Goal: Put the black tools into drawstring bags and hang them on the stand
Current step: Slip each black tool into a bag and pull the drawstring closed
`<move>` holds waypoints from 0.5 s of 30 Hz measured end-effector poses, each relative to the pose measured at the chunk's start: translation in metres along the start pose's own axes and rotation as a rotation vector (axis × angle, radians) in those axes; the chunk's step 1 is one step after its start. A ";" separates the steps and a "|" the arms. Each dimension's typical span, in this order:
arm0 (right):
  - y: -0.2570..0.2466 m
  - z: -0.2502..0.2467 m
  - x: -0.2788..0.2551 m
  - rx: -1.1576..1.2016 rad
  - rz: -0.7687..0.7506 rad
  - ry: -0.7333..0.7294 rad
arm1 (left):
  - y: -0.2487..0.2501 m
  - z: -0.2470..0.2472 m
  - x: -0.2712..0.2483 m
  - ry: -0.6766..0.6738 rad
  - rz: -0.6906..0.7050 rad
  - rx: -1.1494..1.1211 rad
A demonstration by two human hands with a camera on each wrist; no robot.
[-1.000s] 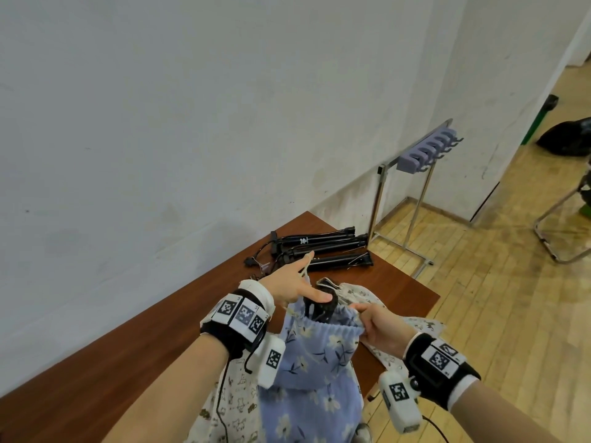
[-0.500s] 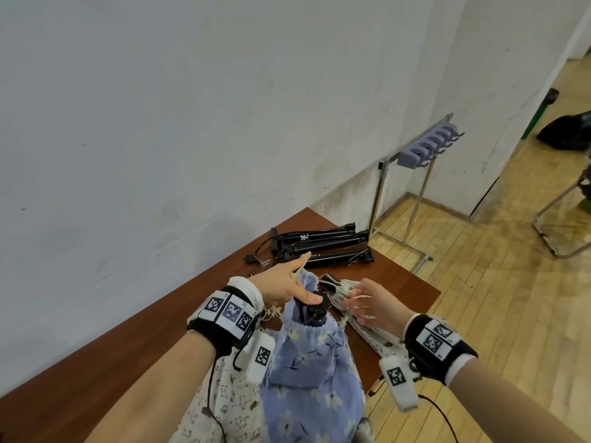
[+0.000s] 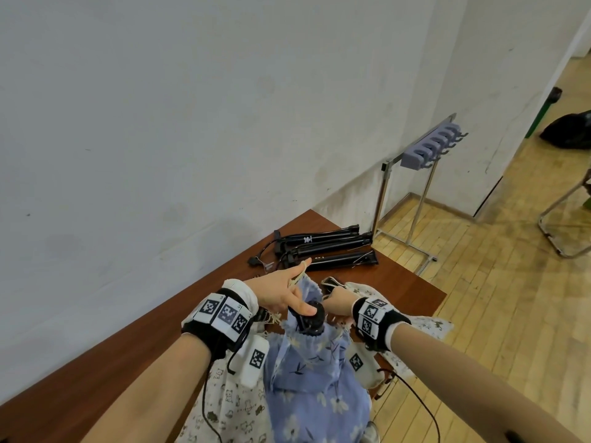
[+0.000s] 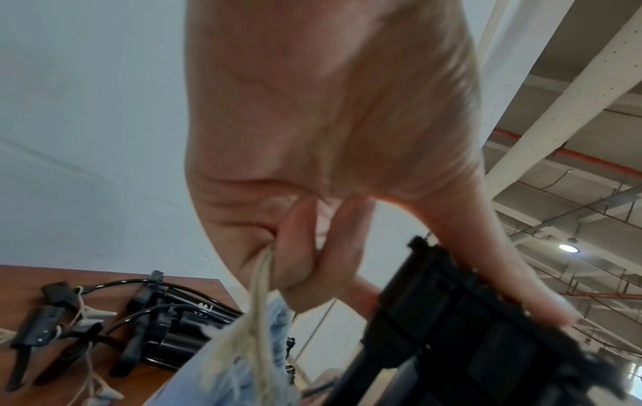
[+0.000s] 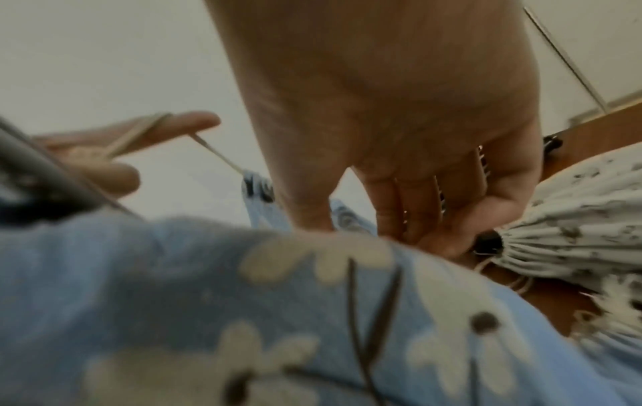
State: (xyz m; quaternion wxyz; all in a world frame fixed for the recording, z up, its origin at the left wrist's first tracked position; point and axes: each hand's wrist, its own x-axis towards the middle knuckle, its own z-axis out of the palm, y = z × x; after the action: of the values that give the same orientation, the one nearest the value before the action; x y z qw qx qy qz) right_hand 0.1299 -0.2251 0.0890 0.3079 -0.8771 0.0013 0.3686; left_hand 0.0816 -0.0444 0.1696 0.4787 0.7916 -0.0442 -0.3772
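Observation:
A blue floral drawstring bag (image 3: 315,362) stands at the table's front edge, and the head of a black tool (image 3: 312,317) pokes out of its gathered mouth. My left hand (image 3: 287,290) pinches the cream drawstring (image 4: 259,296) in its curled fingers while its thumb rests on the tool (image 4: 462,324). My right hand (image 3: 337,303) reaches down behind the bag's mouth. In the right wrist view its thumb and fingers (image 5: 416,208) seem to pinch the blue rim (image 5: 347,217). Three more black tools (image 3: 329,251) lie at the table's far end.
The metal stand (image 3: 383,199) with purple hooks (image 3: 430,147) is on the floor past the table's far corner, by the wall. White patterned bags lie left (image 3: 230,407) and right (image 3: 428,326) of the blue one. A chair frame (image 3: 563,212) stands far right.
My right hand let go of the bag's right rim, opened, then moved in behind the mouth. The mouth has drawn tighter round the tool as my left hand kept the drawstring.

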 end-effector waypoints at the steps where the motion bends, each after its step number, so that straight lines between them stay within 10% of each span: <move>1: -0.002 0.000 0.000 -0.018 0.013 -0.009 | -0.003 -0.002 -0.002 -0.011 0.001 -0.022; 10: 0.009 -0.031 -0.019 0.767 0.025 -0.143 | -0.014 -0.024 -0.009 0.131 0.028 -0.005; 15: 0.022 -0.040 -0.030 0.827 0.052 -0.351 | -0.012 -0.016 0.000 0.120 0.047 -0.052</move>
State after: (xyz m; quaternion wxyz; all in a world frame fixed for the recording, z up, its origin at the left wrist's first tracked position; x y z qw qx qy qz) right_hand 0.1288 -0.2712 0.1185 0.6187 -0.6042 0.1184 0.4880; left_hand 0.0886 -0.0262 0.1643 0.5098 0.7987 -0.0242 -0.3186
